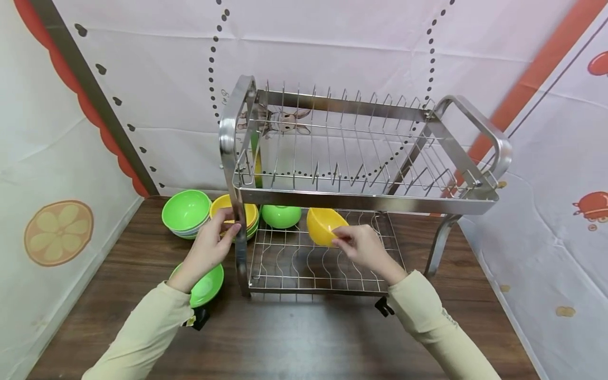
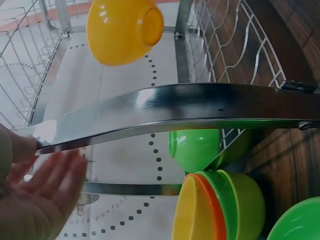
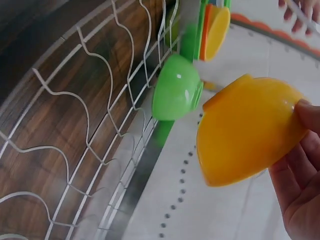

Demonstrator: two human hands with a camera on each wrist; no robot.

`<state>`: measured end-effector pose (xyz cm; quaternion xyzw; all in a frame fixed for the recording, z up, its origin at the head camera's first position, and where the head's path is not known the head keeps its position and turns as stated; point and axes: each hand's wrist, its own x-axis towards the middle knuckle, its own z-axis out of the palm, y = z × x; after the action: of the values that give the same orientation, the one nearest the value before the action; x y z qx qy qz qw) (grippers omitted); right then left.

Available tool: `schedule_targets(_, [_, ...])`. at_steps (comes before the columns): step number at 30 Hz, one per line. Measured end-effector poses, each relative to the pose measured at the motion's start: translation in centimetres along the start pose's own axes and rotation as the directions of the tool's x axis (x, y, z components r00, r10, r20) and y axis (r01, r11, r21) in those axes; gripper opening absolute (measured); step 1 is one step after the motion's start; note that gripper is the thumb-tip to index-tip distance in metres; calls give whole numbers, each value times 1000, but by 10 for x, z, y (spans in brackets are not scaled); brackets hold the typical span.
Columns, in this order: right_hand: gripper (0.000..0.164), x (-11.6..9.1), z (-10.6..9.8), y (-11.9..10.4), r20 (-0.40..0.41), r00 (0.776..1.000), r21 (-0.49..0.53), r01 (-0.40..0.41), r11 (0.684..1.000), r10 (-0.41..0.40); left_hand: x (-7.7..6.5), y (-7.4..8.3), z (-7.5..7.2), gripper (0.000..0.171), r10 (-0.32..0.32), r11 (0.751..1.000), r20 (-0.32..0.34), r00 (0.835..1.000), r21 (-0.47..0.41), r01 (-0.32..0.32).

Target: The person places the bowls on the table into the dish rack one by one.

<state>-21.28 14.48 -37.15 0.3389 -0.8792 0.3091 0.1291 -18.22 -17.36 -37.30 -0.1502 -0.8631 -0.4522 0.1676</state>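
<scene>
My right hand point(image 1: 364, 247) pinches a yellow bowl point(image 1: 323, 227) by its edge, thumb on one side and fingers on the other. The bowl is tilted and held above the lower wire tier of a metal dish rack point(image 1: 370, 203). On that tier's left end a green bowl point(image 3: 175, 90) sits upside down. My left hand point(image 1: 209, 245) holds the rack's left front post point(image 2: 150, 107), the thumb on it and the fingers behind. Just beyond that hand, outside the rack, stands a nested stack of yellow, orange and green bowls point(image 2: 242, 205).
Left of that stack is another one topped by a green bowl point(image 1: 186, 208). A further green bowl point(image 1: 209, 285) lies nearer, partly behind my left forearm. The rack's upper tier point(image 1: 351, 142) has upright wire dividers. Printed cloth point(image 1: 332, 26) hangs behind the wooden table point(image 1: 304, 338).
</scene>
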Motion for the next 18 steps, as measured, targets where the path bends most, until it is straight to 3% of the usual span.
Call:
schedule_targets(3, [14,11,0,11,13,992,140,-122,983,122,-2,0,3,23,5,999,-49,999,36,-3])
schedule_targets(5, [16,17,0,18,13,978,182,-207,961,208,-1,0,5,22,7,999,-63,998,48,-4])
schedule_targets(8, [22,26,0,28,23,938,206,-343,916,346,-2,0,5,22,0,998,-69,998,56,4])
schedule_targets(11, [29,34,5,38,47,878,254,-472,844,476,-2,-1,4,21,-3,998,-67,998,61,7])
schedule_targets(13, [31,40,10,43,74,829,362,-540,760,554,-2,-2,4,21,1,998,-67,998,64,4])
schedule_targets(14, [32,42,13,46,95,809,452,-554,699,580,-2,-2,4,21,4,998,-68,998,62,0])
schedule_targets(16, [32,45,19,53,137,776,635,-546,547,615,-2,-2,4,21,8,999,-64,998,52,-5])
schedule_targets(18, [25,48,26,60,175,752,798,-487,355,636,-2,-1,4,21,6,999,-61,998,42,-3])
